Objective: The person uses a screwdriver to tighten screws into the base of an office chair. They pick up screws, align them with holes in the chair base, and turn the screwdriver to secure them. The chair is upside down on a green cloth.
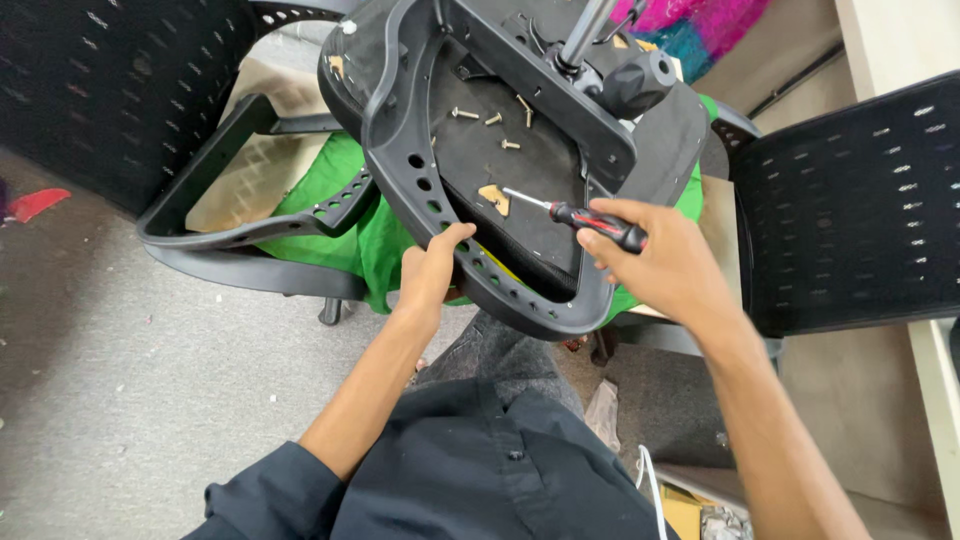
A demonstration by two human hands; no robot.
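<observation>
An upturned black office chair seat (520,150) lies in front of me, underside up. My left hand (432,268) grips the perforated black frame rim (425,190) at its near edge. My right hand (665,262) is closed around a screwdriver (590,219) with a red and black handle; its metal tip rests on a tan bracket (494,198) on the seat's underside. Several loose screws (495,120) lie on the seat bottom. The chair's metal post (585,35) and black knob (635,80) rise at the top.
A green cloth (350,215) lies beneath the seat. A black armrest frame (230,235) extends left. A perforated black chair back (860,210) stands right, another black panel (100,90) at upper left. Grey floor (130,370) spreads left; a pink fabric (700,20) sits at top.
</observation>
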